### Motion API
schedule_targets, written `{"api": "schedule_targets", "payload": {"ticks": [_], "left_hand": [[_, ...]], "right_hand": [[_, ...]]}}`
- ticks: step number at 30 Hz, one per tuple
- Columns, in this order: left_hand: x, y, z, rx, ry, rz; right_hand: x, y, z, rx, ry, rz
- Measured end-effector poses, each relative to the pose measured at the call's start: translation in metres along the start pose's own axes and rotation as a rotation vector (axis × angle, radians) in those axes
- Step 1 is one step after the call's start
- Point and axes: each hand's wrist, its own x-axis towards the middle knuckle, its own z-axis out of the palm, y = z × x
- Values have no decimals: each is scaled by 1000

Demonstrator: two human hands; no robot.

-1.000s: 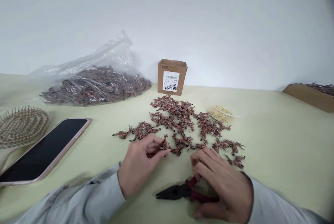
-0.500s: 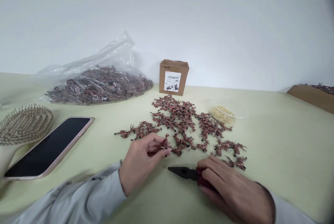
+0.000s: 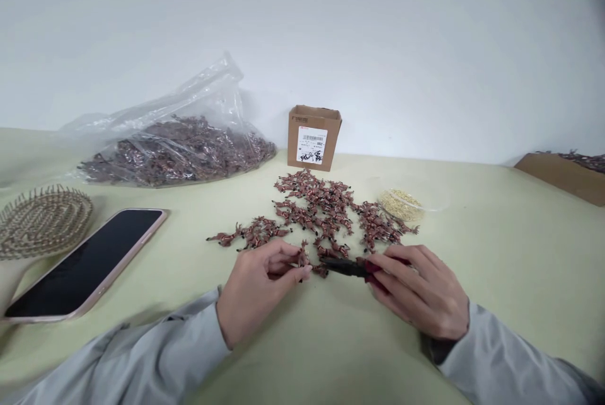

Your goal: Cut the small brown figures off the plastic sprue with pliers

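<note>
Between the thumb and fingers of my left hand (image 3: 259, 285) is a small brown reindeer figurine (image 3: 303, 255), held upright just in front of the heap. My right hand (image 3: 420, 288) is closed around the red handles of a pair of pliers (image 3: 346, 266). The black jaws point left, a short way from the figurine; whether they are parted I cannot tell. Many more brown figurines (image 3: 326, 197) with black feet lie in a loose heap beyond both hands. Some of them on the right are hidden behind my right hand.
A small cardboard box (image 3: 312, 140) with a label stands against the wall. Left of it lies a clear plastic bag (image 3: 189, 147) full of figurines. Small gold pieces (image 3: 401, 203) sit in a clear dish. A phone (image 3: 89, 260) and hairbrush (image 3: 45, 222) are at left; another carton (image 3: 558, 172) is far right.
My right hand has moved up and away from me with the pliers, bringing their jaws near the figurine. My left hand stays in place, still holding the figurine.
</note>
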Motion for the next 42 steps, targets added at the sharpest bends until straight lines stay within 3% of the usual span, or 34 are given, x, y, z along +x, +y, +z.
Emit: {"api": "schedule_targets", "payload": {"ticks": [5, 14, 42], "left_hand": [[-1, 0, 0, -57, -9, -37], [0, 4, 2, -106, -19, -123], [2, 11, 3, -59, -19, -196]], "right_hand": [[0, 0, 1, -80, 63, 30], [4, 4, 3, -149, 125, -78], [5, 6, 6, -64, 74, -38]]}}
